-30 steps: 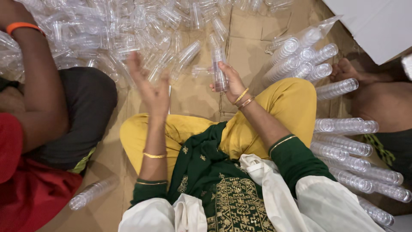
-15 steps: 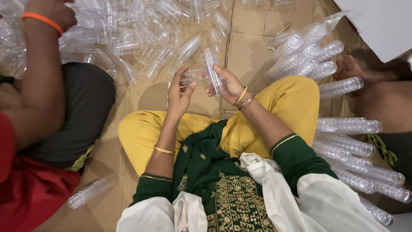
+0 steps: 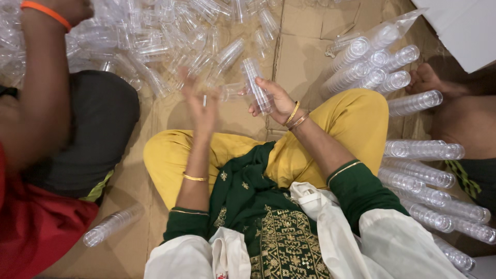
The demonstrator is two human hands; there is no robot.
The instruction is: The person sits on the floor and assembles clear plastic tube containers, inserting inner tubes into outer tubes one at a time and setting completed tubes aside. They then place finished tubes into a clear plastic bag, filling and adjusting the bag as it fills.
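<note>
Sitting cross-legged on brown cardboard, we look down at our two hands. Our right hand is closed around a short stack of clear plastic cups, which tilts up and away from us. Our left hand is blurry. Its fingers are spread apart and it holds nothing that we can see. One loose clear cup lies sideways between our two hands, just beside the stack. We cannot tell if our left hand touches it.

We wear yellow trousers and gold bangles on our wrists.

Past our hands is a big heap of loose clear cups on the cardboard. To our right lie long rows of stacked cups, side by side. One more long stack lies alone near our left knee.

Another person sits on our left, with an arm that wears an orange band reaching over the heap. A bare foot shows on our right.
</note>
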